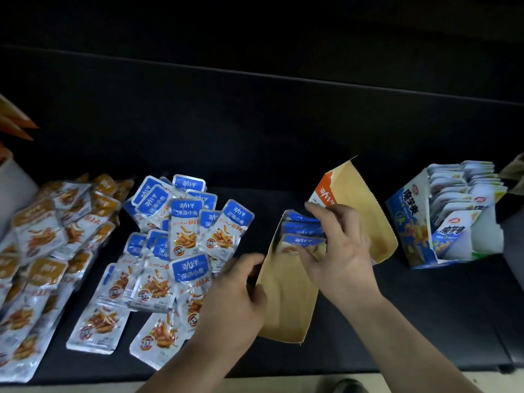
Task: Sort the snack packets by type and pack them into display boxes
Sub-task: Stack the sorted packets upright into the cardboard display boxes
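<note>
Around box and packets, curled hands

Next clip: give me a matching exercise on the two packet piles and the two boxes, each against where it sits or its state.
1 orange-topped packets
2 loose blue-topped packets
3 brown box
4 blue box

A far right, full of packets
B far-left pile
C left hand grips its edge, right hand holds boxed packets inside
D pile beside the left hand

Pairs: 1-B, 2-D, 3-C, 4-A

Packets left of box; carton right.
</note>
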### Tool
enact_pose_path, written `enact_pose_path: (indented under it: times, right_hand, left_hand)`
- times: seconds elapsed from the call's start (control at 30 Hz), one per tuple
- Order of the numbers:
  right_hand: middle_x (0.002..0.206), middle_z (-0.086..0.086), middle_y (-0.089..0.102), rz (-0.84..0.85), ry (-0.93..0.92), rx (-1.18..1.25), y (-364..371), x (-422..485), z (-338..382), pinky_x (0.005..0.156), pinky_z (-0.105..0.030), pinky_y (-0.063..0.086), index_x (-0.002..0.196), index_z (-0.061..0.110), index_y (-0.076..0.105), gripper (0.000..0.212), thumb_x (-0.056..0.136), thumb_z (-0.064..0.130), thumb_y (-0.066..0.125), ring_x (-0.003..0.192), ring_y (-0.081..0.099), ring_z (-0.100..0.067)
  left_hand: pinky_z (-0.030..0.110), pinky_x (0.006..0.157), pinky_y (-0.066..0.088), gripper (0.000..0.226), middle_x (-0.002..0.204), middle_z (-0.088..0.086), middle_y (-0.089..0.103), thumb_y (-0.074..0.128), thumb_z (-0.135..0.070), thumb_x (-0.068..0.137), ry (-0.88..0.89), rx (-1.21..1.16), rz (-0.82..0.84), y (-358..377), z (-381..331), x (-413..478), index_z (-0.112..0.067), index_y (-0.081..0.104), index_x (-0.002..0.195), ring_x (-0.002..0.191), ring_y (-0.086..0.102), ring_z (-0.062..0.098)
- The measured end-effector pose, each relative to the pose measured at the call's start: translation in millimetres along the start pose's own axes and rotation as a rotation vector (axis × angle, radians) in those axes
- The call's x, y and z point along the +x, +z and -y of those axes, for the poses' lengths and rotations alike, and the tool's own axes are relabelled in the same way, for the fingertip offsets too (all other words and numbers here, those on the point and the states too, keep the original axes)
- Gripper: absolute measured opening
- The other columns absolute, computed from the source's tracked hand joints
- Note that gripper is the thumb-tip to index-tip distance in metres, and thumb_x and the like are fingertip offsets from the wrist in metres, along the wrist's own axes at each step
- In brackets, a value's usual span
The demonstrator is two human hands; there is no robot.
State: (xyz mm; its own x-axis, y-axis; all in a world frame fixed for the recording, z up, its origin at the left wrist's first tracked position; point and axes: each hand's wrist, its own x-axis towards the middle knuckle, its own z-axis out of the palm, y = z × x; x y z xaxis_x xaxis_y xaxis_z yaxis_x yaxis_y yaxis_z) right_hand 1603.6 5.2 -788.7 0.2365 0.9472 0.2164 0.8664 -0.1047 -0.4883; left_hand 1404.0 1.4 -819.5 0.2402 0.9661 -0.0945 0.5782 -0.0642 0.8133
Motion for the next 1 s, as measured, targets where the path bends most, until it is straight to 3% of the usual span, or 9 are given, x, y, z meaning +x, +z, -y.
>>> enact_pose_path:
  times: [0.1, 0.27, 0.43, 0.57, 0.67, 0.77, 0.83, 0.9, 1.0]
  right_hand:
    - [0.139, 0.014, 0.043, 0.044, 0.093, 0.188, 1.8, -2.7, -1.3, 0.097, -0.034, 0.058, 0.146, 0.05, 0.034, 0.088, 0.082, 0.017, 0.086, 0.128, 0.053, -0.009]
    - [0.139, 0.015, 0.054, 0.041, 0.265, 0.391, 10.7, -16.8, 0.7, 0.112, -0.018, 0.041, 0.154, 0.033, 0.038, 0.086, 0.084, 0.014, 0.084, 0.131, 0.046, 0.006]
    - [0.147, 0.01, 0.053, 0.029, 0.307, 0.428, 16.7, -21.1, -7.9, 0.118, -0.038, 0.043, 0.159, 0.029, 0.032, 0.094, 0.083, 0.019, 0.086, 0.141, 0.047, -0.006]
    - [0.145, 0.004, 0.059, -0.011, 0.27, 0.407, 19.9, -21.8, -16.7, 0.112, -0.044, 0.049, 0.156, 0.02, 0.042, 0.083, 0.084, 0.02, 0.085, 0.139, 0.052, -0.011]
    - [0.133, 0.007, 0.067, -0.031, 0.238, 0.415, 18.3, -22.3, -18.4, 0.105, -0.043, 0.054, 0.148, 0.022, 0.054, 0.066, 0.087, 0.021, 0.081, 0.127, 0.061, -0.008]
    - [0.121, 0.014, 0.071, -0.031, 0.248, 0.429, 15.2, -23.3, -15.9, 0.1, -0.04, 0.057, 0.141, 0.03, 0.061, 0.057, 0.088, 0.019, 0.08, 0.117, 0.066, -0.005]
    - [0.123, 0.017, 0.07, -0.013, 0.269, 0.451, 15.2, -22.9, -13.7, 0.101, -0.038, 0.057, 0.141, 0.032, 0.06, 0.056, 0.089, 0.022, 0.079, 0.119, 0.064, -0.003]
    - [0.128, 0.016, 0.067, -0.003, 0.273, 0.462, 17.1, -22.1, -11.9, 0.103, -0.037, 0.055, 0.144, 0.032, 0.057, 0.058, 0.091, 0.025, 0.078, 0.124, 0.061, -0.003]
    - [0.141, 0.015, 0.06, -0.004, 0.305, 0.499, 18.7, -21.3, -9.6, 0.113, -0.038, 0.048, 0.151, 0.033, 0.049, 0.067, 0.092, 0.02, 0.077, 0.137, 0.05, -0.001]
  left_hand:
    - [0.024, 0.076, 0.058, 0.051, 0.115, -0.021, 0.059, 0.07, -0.023, 0.091, 0.016, 0.028, 0.015, -2.9, -3.0, 0.4, -0.046, 0.052, 0.132, 0.093, 0.064, 0.0]
    - [0.021, 0.087, 0.054, 0.062, 0.135, -0.021, 0.05, 0.07, -0.044, 0.092, 0.138, 0.072, -0.055, -7.7, -21.8, 22.2, -0.044, 0.042, 0.148, 0.114, 0.057, -0.001]
    - [0.007, 0.082, 0.046, 0.074, 0.143, -0.017, 0.042, 0.07, -0.037, 0.096, 0.333, 0.132, -0.014, -9.6, -34.4, 45.4, -0.042, 0.031, 0.159, 0.119, 0.055, 0.0]
    - [0.025, 0.08, 0.058, 0.073, 0.146, -0.01, 0.042, 0.064, -0.032, 0.1, 0.461, 0.273, 0.023, -11.1, -34.7, 53.9, -0.045, 0.025, 0.16, 0.118, 0.056, 0.007]
    - [0.025, 0.079, 0.056, 0.074, 0.151, -0.011, 0.035, 0.055, -0.039, 0.103, 0.436, 0.321, 0.061, -8.1, -34.3, 56.2, -0.048, 0.01, 0.161, 0.118, 0.053, 0.006]
    - [0.022, 0.079, 0.057, 0.073, 0.145, -0.017, 0.038, 0.053, -0.04, 0.103, 0.389, 0.187, 0.043, -6.4, -37.4, 57.7, -0.047, 0.01, 0.162, 0.111, 0.058, 0.002]
    - [0.019, 0.085, 0.056, 0.071, 0.141, -0.016, 0.047, 0.056, -0.042, 0.102, 0.283, 0.087, 0.002, -3.6, -34.6, 59.5, -0.044, 0.018, 0.162, 0.113, 0.059, 0.0]
    - [0.028, 0.095, 0.057, 0.066, 0.14, -0.014, 0.056, 0.058, -0.045, 0.101, 0.148, -0.025, 0.005, 0.5, -29.2, 59.1, -0.042, 0.028, 0.16, 0.118, 0.061, 0.002]
    - [0.033, 0.095, 0.059, 0.05, 0.127, -0.016, 0.068, 0.056, -0.047, 0.102, 0.079, -0.143, 0.054, 2.9, -27.0, 53.7, -0.038, 0.048, 0.151, 0.114, 0.064, -0.003]
